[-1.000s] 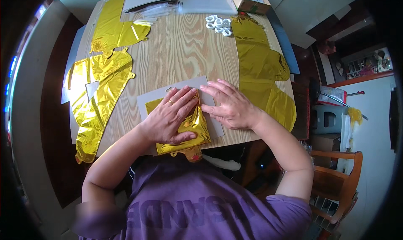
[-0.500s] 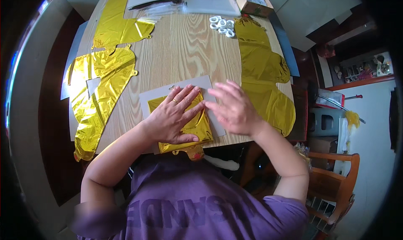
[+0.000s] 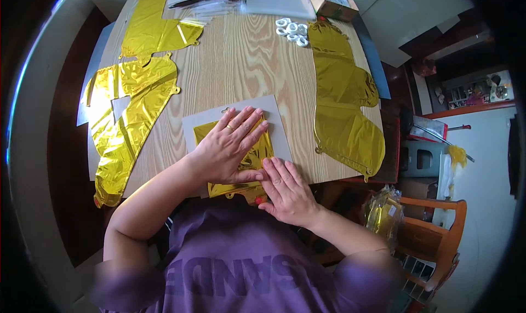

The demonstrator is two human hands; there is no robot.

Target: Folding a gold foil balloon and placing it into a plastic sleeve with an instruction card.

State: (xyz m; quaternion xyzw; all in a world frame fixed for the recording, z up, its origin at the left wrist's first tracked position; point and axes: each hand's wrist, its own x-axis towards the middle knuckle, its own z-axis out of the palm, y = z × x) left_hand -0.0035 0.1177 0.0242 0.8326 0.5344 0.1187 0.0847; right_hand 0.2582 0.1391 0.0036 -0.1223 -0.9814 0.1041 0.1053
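Note:
A folded gold foil balloon [image 3: 257, 158] lies on a pale card [image 3: 280, 129] with a hanging slot at its far edge, near the table's front. My left hand [image 3: 233, 146] rests flat across the foil, its fingers spread toward the card's far side. At the lower right corner of the foil is my right hand [image 3: 287, 192], fingers stretched out and pressing down, close to the left thumb. A foil flap with a red spot hangs over the near edge, partly hidden by the right hand. Neither hand grips anything.
Flat gold foil balloons lie at the left [image 3: 134, 105] and the right [image 3: 348, 116] of the wooden table [image 3: 219, 66]. Several white rolls [image 3: 292, 31] sit near the back, by a cardboard box [image 3: 331, 3] and clear plastic sheets [image 3: 279, 1]. A wooden chair [image 3: 433, 231] stands at right.
My right hand has moved down and nearer, from above the card's right side onto the foil's lower right corner. The left hand has stayed flat on the foil.

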